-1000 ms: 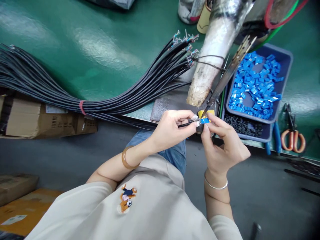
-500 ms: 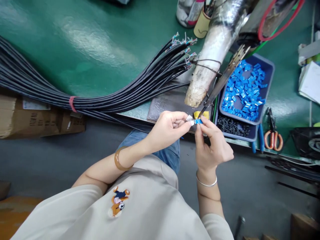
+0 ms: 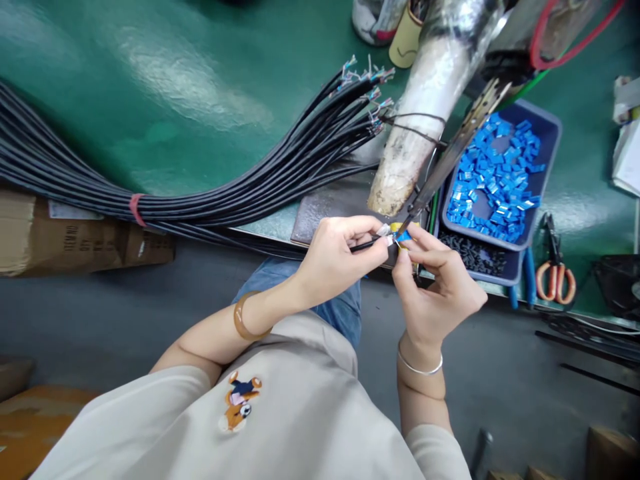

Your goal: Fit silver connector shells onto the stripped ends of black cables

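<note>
Tabletop (image 3: pixel 100 60) first: green, running left to right beyond the person. Cable bundle (image 3: pixel 215 210) sweeps across it from the left, stripped ends fanned toward the far side, just left of the wrapped white tube (image 3: pixel 417 113). Blue-piece tray (image 3: pixel 551 143) sits to the right. Dark metal tool (image 3: pixel 453 157) slants from far right to near left, tip down at the work spot.

Left hand (image 3: pixel 337 257): fingers closed in a pinch on one black cable (image 3: pixel 364 245), near its right end. Right hand (image 3: pixel 440 287): fingertips pinched on a small blue piece (image 3: pixel 403 236) (partly hidden, so can't tell how firm the grip is).

Key relation: blue piece lies directly right of the cable end, between the two sets of fingertips, under the tool tip. Right hand is the nearer one to it; left is just beside.

Cable points right and slightly far, long axis roughly left-right. Blue piece's long axis looks close to the same line, but too little shows to be sure.
</note>
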A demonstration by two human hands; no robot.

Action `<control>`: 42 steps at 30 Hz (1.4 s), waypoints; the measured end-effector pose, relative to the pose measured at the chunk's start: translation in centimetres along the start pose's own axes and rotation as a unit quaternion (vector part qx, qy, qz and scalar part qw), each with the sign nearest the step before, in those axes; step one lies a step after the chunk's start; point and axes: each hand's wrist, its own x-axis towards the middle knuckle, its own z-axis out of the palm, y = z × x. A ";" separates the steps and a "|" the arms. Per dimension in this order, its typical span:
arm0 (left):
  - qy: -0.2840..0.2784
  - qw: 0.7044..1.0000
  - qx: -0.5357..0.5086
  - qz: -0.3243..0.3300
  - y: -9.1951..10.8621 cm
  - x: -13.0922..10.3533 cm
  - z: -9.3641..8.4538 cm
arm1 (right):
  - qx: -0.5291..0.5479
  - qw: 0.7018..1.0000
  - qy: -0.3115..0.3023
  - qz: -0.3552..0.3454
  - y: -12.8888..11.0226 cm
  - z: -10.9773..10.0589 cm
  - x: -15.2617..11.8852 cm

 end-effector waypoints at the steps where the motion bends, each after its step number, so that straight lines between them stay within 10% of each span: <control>1: 0.004 1.000 0.001 0.005 0.1 0.0 0.0 | -0.002 1.000 -0.002 -0.005 -0.1 0.0 0.1; 42: -0.049 0.996 -0.045 -0.061 0.2 0.3 -0.4 | -0.083 0.994 -0.007 -0.073 -0.3 -0.3 0.5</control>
